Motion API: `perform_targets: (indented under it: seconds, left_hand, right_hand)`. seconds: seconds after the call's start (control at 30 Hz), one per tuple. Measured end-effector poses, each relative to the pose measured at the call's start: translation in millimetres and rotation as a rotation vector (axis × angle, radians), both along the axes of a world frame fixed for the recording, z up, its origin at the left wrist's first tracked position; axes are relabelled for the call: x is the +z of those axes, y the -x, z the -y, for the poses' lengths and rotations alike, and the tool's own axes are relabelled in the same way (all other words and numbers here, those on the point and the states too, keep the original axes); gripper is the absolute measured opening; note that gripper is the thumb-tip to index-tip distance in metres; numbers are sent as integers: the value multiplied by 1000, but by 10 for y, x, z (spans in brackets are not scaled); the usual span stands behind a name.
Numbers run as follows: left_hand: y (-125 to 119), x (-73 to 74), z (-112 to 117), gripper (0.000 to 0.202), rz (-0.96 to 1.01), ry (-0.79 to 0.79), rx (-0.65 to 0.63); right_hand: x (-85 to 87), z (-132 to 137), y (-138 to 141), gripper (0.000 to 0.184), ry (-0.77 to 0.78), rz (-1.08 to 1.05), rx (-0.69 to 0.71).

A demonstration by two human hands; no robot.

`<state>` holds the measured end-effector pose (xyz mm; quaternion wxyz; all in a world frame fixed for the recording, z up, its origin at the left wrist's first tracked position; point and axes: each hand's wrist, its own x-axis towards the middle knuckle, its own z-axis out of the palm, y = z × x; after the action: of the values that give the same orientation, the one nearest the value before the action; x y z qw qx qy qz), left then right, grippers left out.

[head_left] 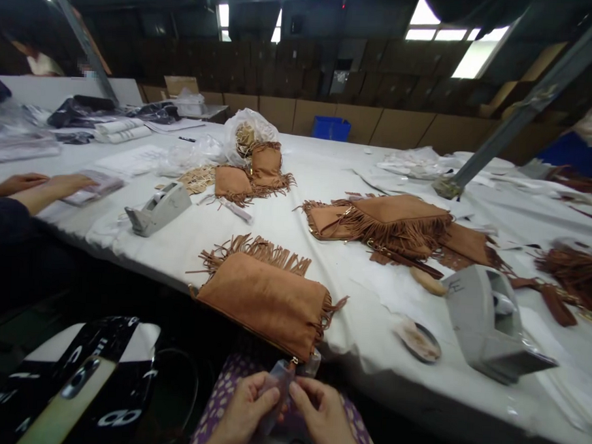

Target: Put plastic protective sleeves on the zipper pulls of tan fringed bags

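Observation:
A brown suede-like fringed bag (pixel 263 299) lies at the table's front edge, its zipper side toward me and its fringe pointing away. Just below its near right corner, my left hand (pixel 251 403) pinches a piece of clear plastic (pixel 280 377). Opposite it, my right hand (pixel 320 409) is closed, fingertips against the same plastic, around what seems to be the zipper pull (pixel 294 361). The plastic partly hides the pull. Both hands are over my lap, close together.
Grey tape dispensers stand left (pixel 160 208) and right (pixel 488 322). More fringed bags (pixel 384 219) lie behind, and a small round dish (pixel 421 342) sits near the right dispenser. At left, another person's hands (pixel 57 185) rest on plastic packets. A slanted metal post (pixel 521 107) rises at right.

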<state>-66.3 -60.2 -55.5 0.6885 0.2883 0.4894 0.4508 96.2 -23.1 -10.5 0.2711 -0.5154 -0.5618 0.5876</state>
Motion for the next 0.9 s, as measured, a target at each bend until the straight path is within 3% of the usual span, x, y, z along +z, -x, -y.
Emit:
perform_targets:
  seconds: [0.07,0.17,0.27,0.43,0.6,0.73,0.8,0.9]
  left_hand:
    - [-42,-28,-19,38,38,-3,-24]
    - [-75,-23,-70,25,-32,-54,-56]
    - [-93,13,-92,10,-238,-153,-83]
    - [-107,102,-45,15,-336,-159,-129]
    - [-127,199,-78,16,-256,-174,-133]
    - [-135,128,-125,15,-289,-175,-70]
    - [-116,60,-121,9,-304,-155,-33]
    - [-89,-20,-105,10,-310,-120,-5]
  right_hand:
    - [-54,8,39,41,58,-98,-64]
    - [-104,-41,42,40,70,-81,-176]
    - [-136,-72,34,41,134,-126,-142]
    - [-154,-40,31,45,125,-191,-128]
    - [-149,3,18,46,26,-118,-155]
    - [-188,18,-24,48,-74,-29,-251]
    - [-195,15,-69,46,-187,53,-311]
    - [-166,-10,-127,33,-425,147,-258]
